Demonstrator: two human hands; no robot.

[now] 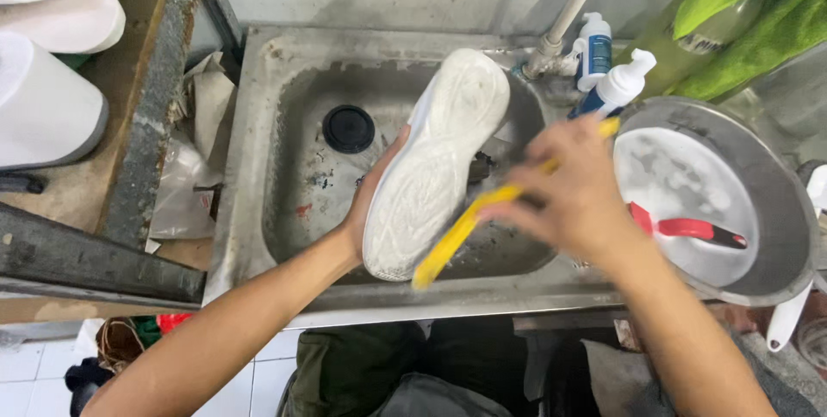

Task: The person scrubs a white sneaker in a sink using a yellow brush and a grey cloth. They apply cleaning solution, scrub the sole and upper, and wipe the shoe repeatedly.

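Note:
A white sneaker (pixel 435 163) is held sole-up over the steel sink (pixel 258 124). My left hand (pixel 372 202) grips it from the left side, fingers hidden behind the shoe. My right hand (pixel 573 184) is closed on a yellow brush (pixel 461 229), which lies across the lower right edge of the sole; the hand is blurred by motion. The sole looks wet and soapy.
A black drain plug (pixel 348 128) sits in the sink bottom. To the right stands a metal basin (pixel 780 210) of foamy water with a red-handled brush (pixel 689 227). Two pump bottles (pixel 594 51) stand by the tap pipe (pixel 568 16). Green towels (pixel 749 12) hang top right.

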